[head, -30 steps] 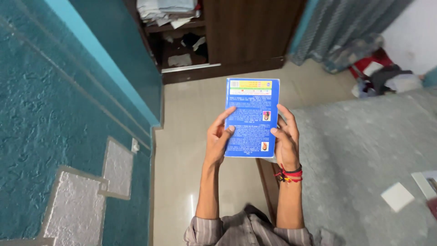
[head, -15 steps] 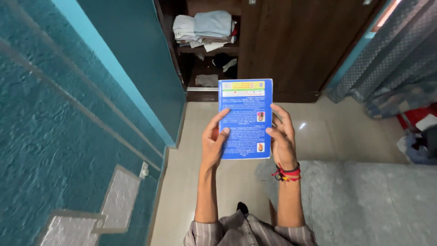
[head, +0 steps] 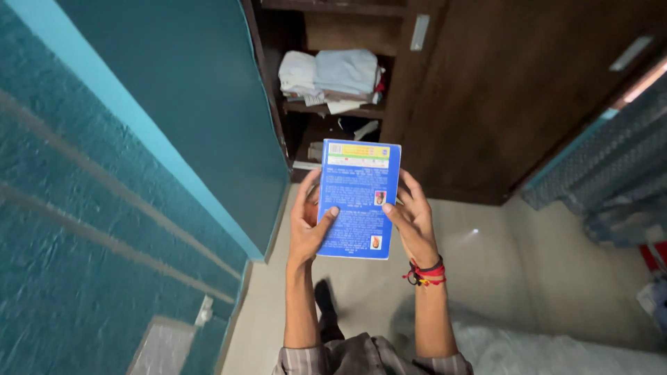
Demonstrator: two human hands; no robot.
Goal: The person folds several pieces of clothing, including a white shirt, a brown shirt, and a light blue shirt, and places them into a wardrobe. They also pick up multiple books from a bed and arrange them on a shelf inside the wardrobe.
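Teal wall (head: 104,173) is filling the left side, w/ pale floor (head: 486,264) below. Left hand (head: 306,226) is gripping the blue book (head: 358,198) at its left edge, thumb lying across the cover; right hand (head: 411,226) is clasping the right edge. Book is sitting closed, upright, in mid-air between both hands, not yet set anywhere. Dark wooden cupboard (head: 500,104) is standing open beyond, shelf holding folded clothes (head: 333,73); lower shelf items are too dim to tell, maybe cloth.
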